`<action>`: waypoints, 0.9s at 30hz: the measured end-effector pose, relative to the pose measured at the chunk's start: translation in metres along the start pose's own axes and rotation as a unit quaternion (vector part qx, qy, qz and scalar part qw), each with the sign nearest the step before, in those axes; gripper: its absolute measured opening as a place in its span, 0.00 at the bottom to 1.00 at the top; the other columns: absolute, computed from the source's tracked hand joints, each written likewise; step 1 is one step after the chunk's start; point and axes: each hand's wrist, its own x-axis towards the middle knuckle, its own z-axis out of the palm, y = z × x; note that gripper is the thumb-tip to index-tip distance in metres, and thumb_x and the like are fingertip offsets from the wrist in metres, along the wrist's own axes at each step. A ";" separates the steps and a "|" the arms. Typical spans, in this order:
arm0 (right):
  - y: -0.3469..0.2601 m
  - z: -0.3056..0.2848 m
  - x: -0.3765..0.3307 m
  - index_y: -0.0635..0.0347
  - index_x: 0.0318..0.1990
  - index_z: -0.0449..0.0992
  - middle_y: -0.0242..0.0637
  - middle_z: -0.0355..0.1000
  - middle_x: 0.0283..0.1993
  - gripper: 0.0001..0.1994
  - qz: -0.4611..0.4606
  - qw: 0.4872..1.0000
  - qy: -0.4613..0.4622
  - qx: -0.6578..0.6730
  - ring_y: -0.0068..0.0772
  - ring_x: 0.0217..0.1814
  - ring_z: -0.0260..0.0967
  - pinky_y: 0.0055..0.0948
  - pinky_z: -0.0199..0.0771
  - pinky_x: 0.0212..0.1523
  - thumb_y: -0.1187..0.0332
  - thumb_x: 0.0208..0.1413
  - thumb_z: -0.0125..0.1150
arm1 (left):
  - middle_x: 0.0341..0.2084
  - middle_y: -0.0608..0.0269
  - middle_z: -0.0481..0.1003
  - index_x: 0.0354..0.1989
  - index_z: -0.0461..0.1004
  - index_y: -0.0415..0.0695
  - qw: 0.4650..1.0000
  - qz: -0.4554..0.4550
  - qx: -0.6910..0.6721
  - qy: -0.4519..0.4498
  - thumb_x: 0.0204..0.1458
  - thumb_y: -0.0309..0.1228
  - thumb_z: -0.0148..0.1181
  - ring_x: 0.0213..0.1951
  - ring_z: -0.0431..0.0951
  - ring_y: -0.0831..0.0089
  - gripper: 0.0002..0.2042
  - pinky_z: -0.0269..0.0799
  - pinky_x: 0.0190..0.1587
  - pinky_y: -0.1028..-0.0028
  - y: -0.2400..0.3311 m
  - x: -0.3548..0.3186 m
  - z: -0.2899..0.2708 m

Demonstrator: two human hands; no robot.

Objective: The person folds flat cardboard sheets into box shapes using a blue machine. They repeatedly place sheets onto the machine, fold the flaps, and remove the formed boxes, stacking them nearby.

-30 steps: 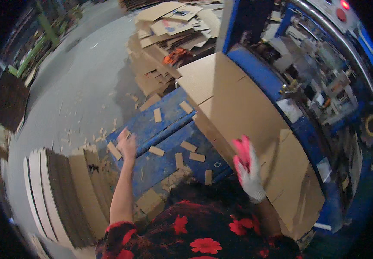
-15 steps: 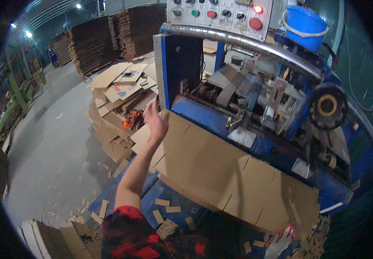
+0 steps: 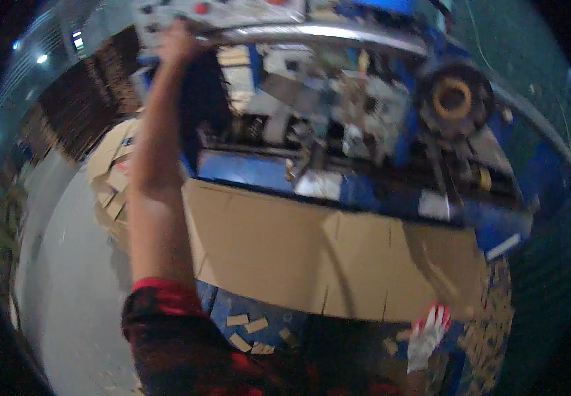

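A control step seems in hand: the left hand [image 3: 178, 43] is raised at the control panel [image 3: 232, 12]; a precise press seems called for next. The cardboard sheet [image 3: 272, 244] is laid along the surface's [image 3: 249, 307] far edge, the gloved right hand [image 3: 429, 332] near it — neither grip can be told through blur.

Tan cardboard sheet [image 3: 272, 244], blue machine beam [image 3: 246, 170], black-and-red sleeve [image 3: 166, 323], and a white glove [image 3: 425, 339] (partly vivid red)

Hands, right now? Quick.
Left hand: up at the control panel, blurred; open or closed cannot be told.
Right hand: gloved, at the cardboard sheet's near edge; whether it grips cannot be told.
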 end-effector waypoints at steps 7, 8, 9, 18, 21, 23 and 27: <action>0.010 0.014 0.003 0.59 0.63 0.61 0.46 0.55 0.66 0.29 -0.002 1.000 0.020 -0.005 0.55 0.72 0.43 0.54 0.38 0.70 0.68 0.51 0.58 | 0.59 0.73 0.65 0.48 0.72 0.64 0.994 0.071 0.061 0.065 0.46 0.42 0.52 0.63 0.55 0.54 0.18 0.54 0.57 0.43 -0.041 0.032 0.013; 0.011 0.014 0.004 0.59 0.62 0.61 0.46 0.56 0.66 0.29 -0.013 1.000 0.024 -0.015 0.55 0.71 0.44 0.54 0.39 0.70 0.68 0.51 0.58 | 0.59 0.73 0.65 0.48 0.72 0.65 0.996 0.062 0.048 0.048 0.46 0.41 0.52 0.63 0.55 0.53 0.18 0.53 0.58 0.43 -0.041 0.036 0.017; 0.011 0.014 0.004 0.59 0.62 0.61 0.46 0.57 0.65 0.29 -0.024 0.999 0.044 -0.016 0.54 0.71 0.44 0.54 0.39 0.70 0.68 0.50 0.58 | 0.59 0.73 0.65 0.48 0.72 0.65 0.995 0.055 0.064 0.058 0.46 0.41 0.52 0.63 0.55 0.52 0.18 0.52 0.58 0.43 -0.045 0.035 0.018; -0.003 0.002 0.013 0.58 0.54 0.69 0.43 0.58 0.63 0.26 0.241 0.904 0.072 0.346 0.55 0.68 0.50 0.51 0.49 0.67 0.64 0.45 0.67 | 0.59 0.57 0.65 0.50 0.69 0.48 0.972 0.152 0.017 0.179 0.51 0.40 0.51 0.62 0.62 0.58 0.19 0.50 0.63 0.54 -0.059 0.004 0.042; 0.000 0.018 0.017 0.60 0.57 0.66 0.49 0.48 0.69 0.35 0.289 0.939 0.135 0.128 0.51 0.71 0.45 0.50 0.49 0.68 0.60 0.39 0.73 | 0.47 0.51 0.73 0.54 0.66 0.45 0.937 0.318 -0.139 0.046 0.47 0.31 0.59 0.48 0.72 0.47 0.23 0.65 0.53 0.56 -0.088 -0.086 0.066; 0.006 0.029 0.011 0.59 0.61 0.61 0.53 0.45 0.70 0.44 0.284 0.924 0.239 0.092 0.47 0.73 0.42 0.49 0.46 0.69 0.56 0.35 0.76 | 0.51 0.43 0.69 0.60 0.60 0.39 0.930 0.334 -0.150 0.030 0.49 0.33 0.61 0.50 0.71 0.46 0.29 0.66 0.53 0.57 -0.125 -0.199 0.084; 0.026 0.036 -0.022 0.63 0.62 0.58 0.53 0.49 0.68 0.44 0.396 0.850 0.273 0.216 0.45 0.72 0.43 0.43 0.49 0.67 0.55 0.38 0.75 | 0.65 0.41 0.52 0.63 0.54 0.31 0.976 0.153 0.097 -0.119 0.54 0.51 0.55 0.66 0.52 0.46 0.38 0.49 0.66 0.56 -0.209 -0.420 0.053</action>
